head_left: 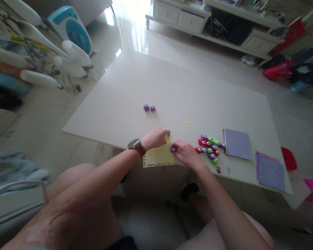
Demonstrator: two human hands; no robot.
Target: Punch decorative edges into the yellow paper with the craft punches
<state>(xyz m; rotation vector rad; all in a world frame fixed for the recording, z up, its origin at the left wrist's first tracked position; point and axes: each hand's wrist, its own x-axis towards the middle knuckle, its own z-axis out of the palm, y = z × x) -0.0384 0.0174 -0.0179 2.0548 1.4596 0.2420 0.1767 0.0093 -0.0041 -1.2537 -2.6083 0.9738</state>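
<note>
A yellow sheet of paper (159,156) with small shapes punched along its edges hangs partly over the table's front edge. My left hand (159,136), with a watch on its wrist, pinches the sheet near its upper right corner. On the sheet's right edge sits a purple craft punch (173,149), gripped by the closed fingers of my right hand (185,151). Several more punches (210,150) in red, green and purple lie grouped to the right of that hand. Two purple punches (149,108) stand farther back on the table.
Yellow paper bits (187,124) are scattered on the white table (193,92). At the right lie a stack of purple paper (238,144) and some punched purple sheets (270,171). Beyond the table are a white cabinet (190,21) and a blue-and-white fan (73,31).
</note>
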